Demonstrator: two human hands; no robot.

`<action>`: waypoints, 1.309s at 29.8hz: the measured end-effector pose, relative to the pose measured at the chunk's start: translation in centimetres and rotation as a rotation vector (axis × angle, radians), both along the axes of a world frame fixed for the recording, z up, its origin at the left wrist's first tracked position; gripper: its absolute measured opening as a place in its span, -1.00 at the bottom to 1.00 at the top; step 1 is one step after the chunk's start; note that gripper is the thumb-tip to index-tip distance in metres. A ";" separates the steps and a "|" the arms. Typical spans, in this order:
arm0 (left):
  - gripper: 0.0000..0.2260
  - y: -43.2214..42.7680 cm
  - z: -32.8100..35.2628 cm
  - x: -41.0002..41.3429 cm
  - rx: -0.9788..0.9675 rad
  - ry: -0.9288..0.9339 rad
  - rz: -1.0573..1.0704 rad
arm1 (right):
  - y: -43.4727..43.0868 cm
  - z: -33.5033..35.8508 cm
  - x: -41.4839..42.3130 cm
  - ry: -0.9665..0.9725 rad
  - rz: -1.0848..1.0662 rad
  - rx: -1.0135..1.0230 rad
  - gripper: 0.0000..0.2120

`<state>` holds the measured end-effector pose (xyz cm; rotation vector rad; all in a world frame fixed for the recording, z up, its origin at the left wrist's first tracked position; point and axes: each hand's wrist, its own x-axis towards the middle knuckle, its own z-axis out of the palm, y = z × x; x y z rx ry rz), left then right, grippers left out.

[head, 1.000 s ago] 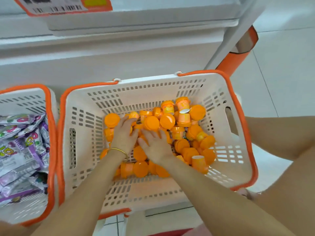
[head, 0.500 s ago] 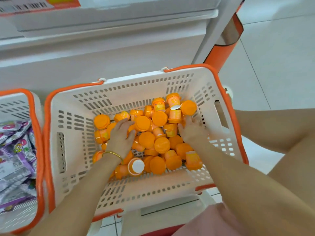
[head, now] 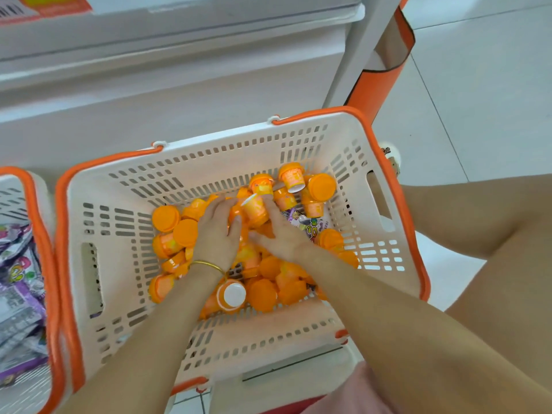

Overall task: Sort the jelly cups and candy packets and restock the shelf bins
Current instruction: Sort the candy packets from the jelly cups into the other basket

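White tiled floor [head: 478, 85] at right; a white shelf unit [head: 179, 94] runs across the top of view. Below it sits a white slotted basket [head: 209, 162] with orange rim trim.

Contents: a loose heap of orange jelly cups [head: 260, 294], lying at all angles, some lid up, some on their sides. One purple candy packet [head: 309, 225] lies among them toward the right wall, partly buried.

Left hand [head: 216, 237]: palm down on the heap, fingers nearly straight and together, resting on the cups; nothing enclosed. A gold bangle [head: 209, 265] sits at the wrist.

Right hand [head: 286, 237]: palm down just beside the left, fingers extended over the cups, next to the purple packet; nothing seen clasped.

A tipped cup [head: 255, 209] lies between the two sets of fingertips, touching both.

At the left edge, a second basket [head: 35, 198] of the same make holds purple candy packets [head: 18, 279].
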<state>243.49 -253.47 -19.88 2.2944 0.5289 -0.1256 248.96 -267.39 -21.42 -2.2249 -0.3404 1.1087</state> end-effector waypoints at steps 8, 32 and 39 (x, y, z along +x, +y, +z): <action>-0.55 -0.2 0.3 0.6 -0.080 0.084 -0.025 | 2.3 0.8 -1.3 -0.104 0.033 0.148 -0.68; -0.65 0.7 0.1 -1.3 -0.072 0.117 -0.002 | -2.4 -7.3 4.1 -0.055 -0.294 -0.191 -0.78; -0.64 -0.2 1.7 -1.9 -0.095 0.115 -0.021 | -2.6 -5.8 5.2 0.124 -0.159 -0.221 -0.51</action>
